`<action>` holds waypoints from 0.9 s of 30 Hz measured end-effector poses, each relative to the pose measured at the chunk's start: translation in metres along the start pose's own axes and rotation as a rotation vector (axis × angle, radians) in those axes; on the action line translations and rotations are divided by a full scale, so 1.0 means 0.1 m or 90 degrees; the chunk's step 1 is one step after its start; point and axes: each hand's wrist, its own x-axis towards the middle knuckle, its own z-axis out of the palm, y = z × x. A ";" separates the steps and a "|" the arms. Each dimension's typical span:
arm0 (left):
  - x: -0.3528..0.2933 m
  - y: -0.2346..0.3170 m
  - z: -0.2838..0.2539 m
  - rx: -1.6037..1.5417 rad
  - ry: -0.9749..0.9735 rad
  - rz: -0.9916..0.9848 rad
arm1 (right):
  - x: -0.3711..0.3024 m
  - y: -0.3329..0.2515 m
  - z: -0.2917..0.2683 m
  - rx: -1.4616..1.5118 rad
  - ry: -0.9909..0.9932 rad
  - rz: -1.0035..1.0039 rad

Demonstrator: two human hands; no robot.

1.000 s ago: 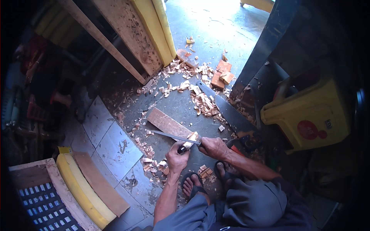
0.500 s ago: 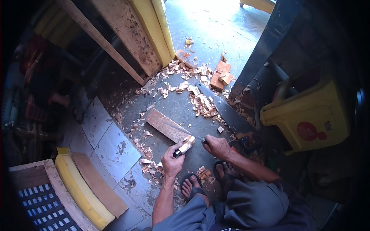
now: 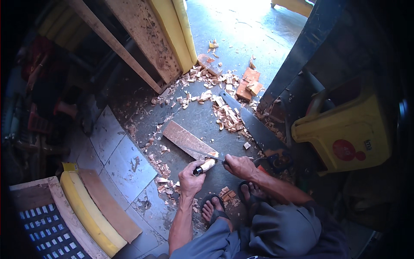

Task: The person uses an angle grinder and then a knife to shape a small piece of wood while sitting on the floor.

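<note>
My left hand [image 3: 191,178] is closed round a short, pale carved wooden piece [image 3: 208,164] with a black end. My right hand [image 3: 240,167] grips the near end of a long thin metal file [image 3: 195,150], its handle mostly hidden by the fingers. The file points up and to the left, crossing over the far end of the wooden piece. Beneath them a flat wooden board [image 3: 183,136] lies slantwise on the floor. I cannot tell whether the wooden piece rests on the board's near end.
Wood chips [image 3: 228,118] litter the floor. A handsaw [image 3: 258,129] lies right of the board, below reddish wood blocks [image 3: 246,88]. A yellow plastic stool [image 3: 340,134] is at the right. At lower left are a yellow padded strip [image 3: 86,211] and a black basket [image 3: 51,231].
My right hand has shifted slightly left and down with the file. The wooden piece in my left hand has tilted a little, and its far end sits lower.
</note>
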 end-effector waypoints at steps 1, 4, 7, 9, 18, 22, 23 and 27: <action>0.01 0.02 0.00 -0.006 0.005 0.024 | 0.02 -0.01 0.00 -0.021 -0.014 0.021; 0.07 0.07 -0.02 0.040 -0.020 -0.029 | 0.04 -0.08 -0.03 0.009 0.034 -0.031; 0.04 0.01 -0.01 0.003 0.013 0.039 | 0.07 -0.06 0.01 -0.006 0.013 0.012; 0.05 0.05 0.00 0.022 -0.009 0.013 | 0.09 0.00 -0.01 -0.020 0.007 0.023; -0.02 -0.05 -0.07 0.034 0.002 0.010 | -0.01 -0.03 0.04 -0.009 0.045 0.042; 0.00 -0.02 -0.01 0.007 0.001 -0.009 | 0.04 0.05 0.07 -0.039 -0.016 0.051; 0.00 -0.02 -0.02 0.006 0.001 -0.014 | 0.06 0.01 0.05 -0.029 0.002 0.037; 0.00 -0.06 -0.01 0.005 -0.008 -0.048 | 0.06 -0.04 0.05 -0.039 -0.016 0.052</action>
